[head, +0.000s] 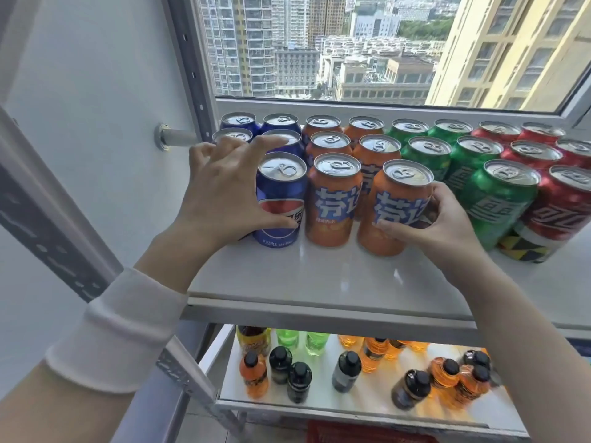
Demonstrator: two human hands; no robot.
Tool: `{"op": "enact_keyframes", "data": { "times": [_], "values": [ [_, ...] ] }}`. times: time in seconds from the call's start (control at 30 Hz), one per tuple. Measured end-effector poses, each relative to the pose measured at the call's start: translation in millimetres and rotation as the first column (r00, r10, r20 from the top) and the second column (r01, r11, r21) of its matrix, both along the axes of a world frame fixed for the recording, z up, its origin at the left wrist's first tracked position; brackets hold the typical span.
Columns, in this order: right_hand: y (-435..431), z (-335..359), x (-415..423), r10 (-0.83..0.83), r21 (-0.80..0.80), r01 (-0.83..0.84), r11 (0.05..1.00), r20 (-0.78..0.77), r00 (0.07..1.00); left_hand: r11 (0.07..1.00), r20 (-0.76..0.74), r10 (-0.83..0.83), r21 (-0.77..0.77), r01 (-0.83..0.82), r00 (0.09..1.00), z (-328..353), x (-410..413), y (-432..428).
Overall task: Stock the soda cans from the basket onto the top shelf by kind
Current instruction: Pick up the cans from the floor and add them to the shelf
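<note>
**Seating the front row: one blue, one orange**

Placing is the step in hand. Your right hand (pixel 447 225) grasps the orange can (pixel 399 206) at the front of its block, thumb across the label and fingers round the far side. The can stands upright on the top shelf (pixel 319 276). Your left hand (pixel 220 193) wraps the front blue can (pixel 279 199) from its left, with the thumb lying across the label and the fingers reaching behind. This can is also upright on the shelf, just beside the neighbouring orange one.

Both cans look to be down, so your next move is probably to square each with its column and then let go without tipping it. The columns are packed tightly, so lift your fingers out and avoid sweeping them sideways.

Cans on the shelf, by kind, left to right:

- **Blue cans** (pixel 281 121): five are in view. Your left hand hides the front-left place, so you cannot tell whether a sixth stands there.
- **Orange cans** (pixel 331 140): six, in two columns of three.
- **Green cans** (pixel 511 193): five. The front place next to your right hand looks unfilled, though your hand covers part of it.
- **Red cans** (pixel 532 151): five are in view. The frame edge cuts this block off, so there may be more.
</note>
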State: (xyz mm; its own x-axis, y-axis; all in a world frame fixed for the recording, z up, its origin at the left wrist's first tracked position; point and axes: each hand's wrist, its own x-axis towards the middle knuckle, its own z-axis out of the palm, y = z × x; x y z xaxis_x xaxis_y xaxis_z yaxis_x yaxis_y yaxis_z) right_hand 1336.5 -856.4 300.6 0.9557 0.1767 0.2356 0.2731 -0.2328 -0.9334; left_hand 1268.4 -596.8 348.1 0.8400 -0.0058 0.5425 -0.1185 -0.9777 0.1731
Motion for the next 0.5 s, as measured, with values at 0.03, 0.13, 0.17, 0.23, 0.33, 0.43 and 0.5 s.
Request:
{"op": "enact_keyframes", "data": {
  "times": [0.03, 0.13, 0.17, 0.23, 0.33, 0.43, 0.5],
  "values": [
    [0.3, -0.9, 2.2, 0.001, -0.003, -0.001, 1.0, 0.008, 1.0, 1.0, 0.001, -0.001, 0.014, 0.001, 1.0, -0.6, -0.3, -0.8],
    [2.0, -1.2, 6.0, 0.009, -0.003, -0.009, 1.0, 0.024, 1.0, 0.999, 0.01, 0.034, 0.015, -0.034, 0.999, -0.6, -0.6, -3.4],
    [2.8, -0.9, 6.3, 0.016, -0.005, -0.016, 1.0, 0.029, 0.999, 0.999, 0.012, 0.045, 0.023, -0.045, 0.999, -0.3, -0.5, -4.0],
    [4.0, 0.3, 6.4, 0.027, -0.006, -0.027, 1.0, 0.038, 0.999, 0.997, 0.004, 0.058, 0.047, -0.059, 0.998, 1.6, 0.1, -5.3],
    [4.9, 0.3, 7.1, 0.035, 0.01, -0.035, 0.999, 0.048, 0.998, 0.995, -0.018, 0.075, 0.07, -0.073, 0.997, 3.8, 1.1, -6.5],
    [4.7, -1.3, 8.1, 0.048, 0.027, -0.049, 0.998, 0.062, 0.997, 0.99, -0.031, 0.088, 0.116, -0.084, 0.996, 4.4, 2.3, -5.8],
    [5.4, -1.3, 7.3, 0.055, 0.024, -0.056, 0.998, 0.074, 0.996, 0.981, -0.031, 0.109, 0.166, -0.103, 0.994, 5.1, 3.1, -4.1]
  ]
}}
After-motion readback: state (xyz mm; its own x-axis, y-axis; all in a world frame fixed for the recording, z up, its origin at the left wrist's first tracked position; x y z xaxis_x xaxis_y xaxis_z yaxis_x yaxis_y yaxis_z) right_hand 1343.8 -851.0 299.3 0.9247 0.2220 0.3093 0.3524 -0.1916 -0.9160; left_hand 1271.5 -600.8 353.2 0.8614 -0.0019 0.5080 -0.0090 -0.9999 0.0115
